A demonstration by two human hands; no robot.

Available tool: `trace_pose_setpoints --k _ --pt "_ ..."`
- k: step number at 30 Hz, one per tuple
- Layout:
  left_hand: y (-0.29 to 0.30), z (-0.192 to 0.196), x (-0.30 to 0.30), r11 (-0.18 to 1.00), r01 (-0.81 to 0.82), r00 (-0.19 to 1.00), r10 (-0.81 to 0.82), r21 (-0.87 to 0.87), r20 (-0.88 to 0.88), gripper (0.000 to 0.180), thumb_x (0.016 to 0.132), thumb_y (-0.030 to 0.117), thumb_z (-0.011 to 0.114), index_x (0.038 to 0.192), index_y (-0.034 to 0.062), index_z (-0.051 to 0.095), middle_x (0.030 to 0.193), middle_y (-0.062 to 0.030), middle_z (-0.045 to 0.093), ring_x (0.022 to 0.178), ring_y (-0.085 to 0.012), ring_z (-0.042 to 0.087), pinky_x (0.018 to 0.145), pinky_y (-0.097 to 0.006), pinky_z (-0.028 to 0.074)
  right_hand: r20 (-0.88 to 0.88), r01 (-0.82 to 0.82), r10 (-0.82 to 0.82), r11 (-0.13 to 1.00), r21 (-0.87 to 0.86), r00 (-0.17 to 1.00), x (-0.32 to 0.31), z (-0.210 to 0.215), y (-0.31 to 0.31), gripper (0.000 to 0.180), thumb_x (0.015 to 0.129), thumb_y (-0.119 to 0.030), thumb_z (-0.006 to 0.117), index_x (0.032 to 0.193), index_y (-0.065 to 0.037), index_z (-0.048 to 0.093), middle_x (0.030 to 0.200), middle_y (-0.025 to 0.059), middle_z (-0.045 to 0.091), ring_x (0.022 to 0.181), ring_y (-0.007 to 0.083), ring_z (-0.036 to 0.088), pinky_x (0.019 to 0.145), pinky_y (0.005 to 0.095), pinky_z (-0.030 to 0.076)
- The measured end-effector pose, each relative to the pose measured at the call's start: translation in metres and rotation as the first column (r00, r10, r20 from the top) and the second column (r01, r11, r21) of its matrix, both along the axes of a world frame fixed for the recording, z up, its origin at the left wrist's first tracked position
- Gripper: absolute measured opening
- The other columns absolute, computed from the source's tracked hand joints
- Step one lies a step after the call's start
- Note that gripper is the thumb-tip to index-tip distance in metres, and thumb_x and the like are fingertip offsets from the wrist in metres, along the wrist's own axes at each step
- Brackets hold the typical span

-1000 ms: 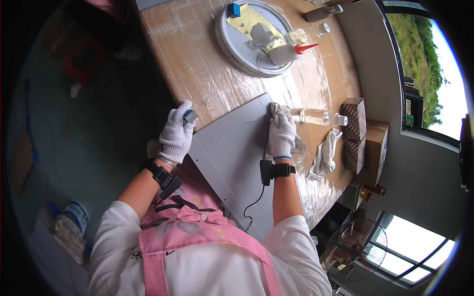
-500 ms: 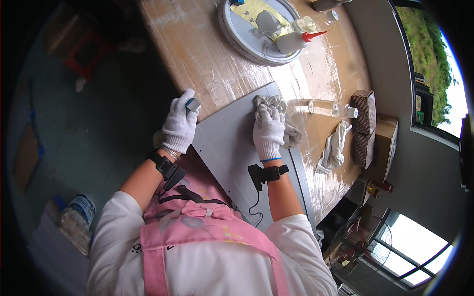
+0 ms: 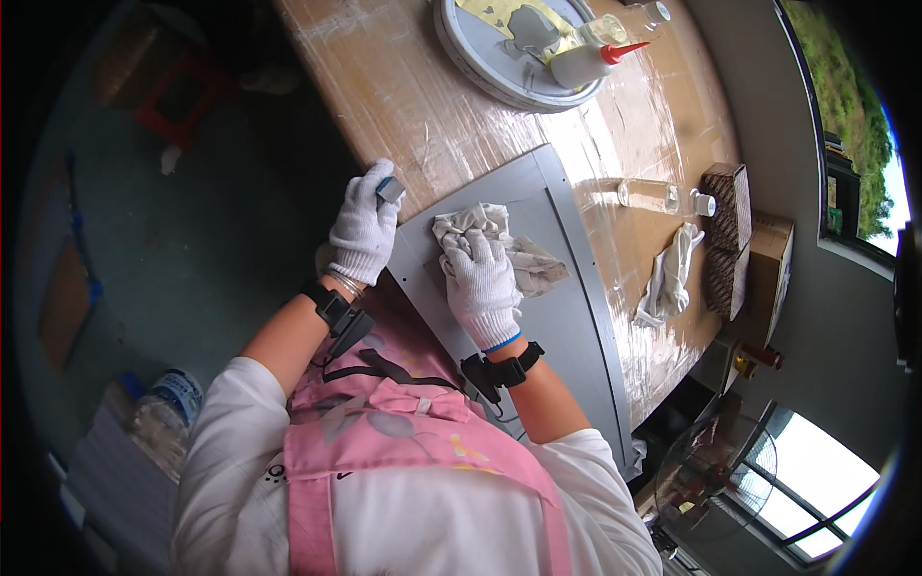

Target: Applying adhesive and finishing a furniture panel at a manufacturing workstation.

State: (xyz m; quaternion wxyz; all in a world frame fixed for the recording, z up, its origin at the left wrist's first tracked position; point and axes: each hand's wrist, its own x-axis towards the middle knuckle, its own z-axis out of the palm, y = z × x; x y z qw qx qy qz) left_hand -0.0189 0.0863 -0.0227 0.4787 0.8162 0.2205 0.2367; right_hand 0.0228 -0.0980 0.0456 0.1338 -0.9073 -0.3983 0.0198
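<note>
Wiping the grey panel with a rag

The right hand (image 3: 483,283) has slid its crumpled rag (image 3: 499,245) a bit nearer the body than a moment ago, so the rubbing goes on across the one grey panel (image 3: 567,317) on the table (image 3: 413,86). It presses flat on the rag, fingers loosely bent. The left hand (image 3: 365,228) is closed on the panel's corner. Nearby: one round tray (image 3: 480,72), one red-tipped squeeze bottle (image 3: 581,63), one clear bottle (image 3: 663,197), one spare cloth (image 3: 667,278).

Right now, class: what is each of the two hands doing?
Left hand: closed on the corner of the grey panel.
Right hand: pressing a crumpled cloth flat onto the grey panel; grip cannot be told.
</note>
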Motion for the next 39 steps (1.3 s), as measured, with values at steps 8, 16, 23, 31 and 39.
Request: trace_pose_setpoints --k 8,16,23,31,39 --pt "-0.002 -0.005 0.0 1.0 -0.007 1.0 0.007 -0.004 0.013 0.045 0.093 0.012 0.062 0.135 0.0099 0.048 0.11 -0.017 0.057 0.098 -0.0345 0.059 0.087 -0.042 0.049 -0.114 -0.061 0.051 0.994 -0.086 0.992 -0.023 0.011 0.003 0.024 0.08 -0.02 0.063 0.101 -0.009 0.067 0.105 0.0107 0.058 0.092 0.0285 0.058 0.072 0.0412 0.051" --pt "0.0 -0.006 0.0 0.999 -0.013 1.0 0.012 0.041 0.024 0.046 0.091 0.012 0.062 0.135 0.0135 0.048 0.109 -0.017 0.057 0.097 -0.0377 0.06 0.085 -0.044 0.051 -0.946 0.387 0.057 0.903 0.185 0.32 -0.002 0.022 -0.04 0.035 0.08 -0.007 0.063 0.115 -0.005 0.066 0.109 0.0091 0.067 0.1 0.0228 0.064 0.084 0.0365 0.052" --pt "0.001 -0.006 0.0 0.999 0.016 0.999 -0.017 0.042 0.042 0.049 0.088 0.005 0.063 0.134 0.0127 0.048 0.109 -0.0162 0.056 0.098 -0.0368 0.06 0.086 -0.043 0.05 -0.978 0.689 -0.058 0.718 0.099 0.202 0.053 0.044 -0.11 0.071 0.084 -0.027 0.07 0.143 0.0 0.042 0.121 0.0124 0.062 0.112 0.0224 0.061 0.099 0.0349 0.048" --pt "0.003 -0.005 -0.001 0.999 0.024 0.999 -0.026 0.044 0.041 0.051 0.087 0.004 0.062 0.135 0.0127 0.047 0.107 -0.0166 0.056 0.096 -0.037 0.06 0.085 -0.043 0.05 -0.329 0.55 -0.512 0.835 0.025 0.793 0.056 0.058 -0.067 0.064 0.088 -0.04 0.064 0.144 -0.015 0.045 0.147 0.0229 0.04 0.133 0.0414 0.042 0.108 0.0463 0.038" --pt "0.003 -0.005 -0.002 0.999 0.032 0.999 -0.032 0.024 0.003 0.043 0.093 0.014 0.062 0.133 0.0094 0.05 0.112 -0.0174 0.058 0.1 -0.0355 0.06 0.089 -0.041 0.05 0.117 0.248 -0.236 0.962 -0.11 0.965 0.01 -0.017 -0.032 0.049 0.08 -0.026 0.066 0.127 -0.014 0.06 0.122 0.0135 0.056 0.11 0.0363 0.055 0.092 0.0506 0.045"
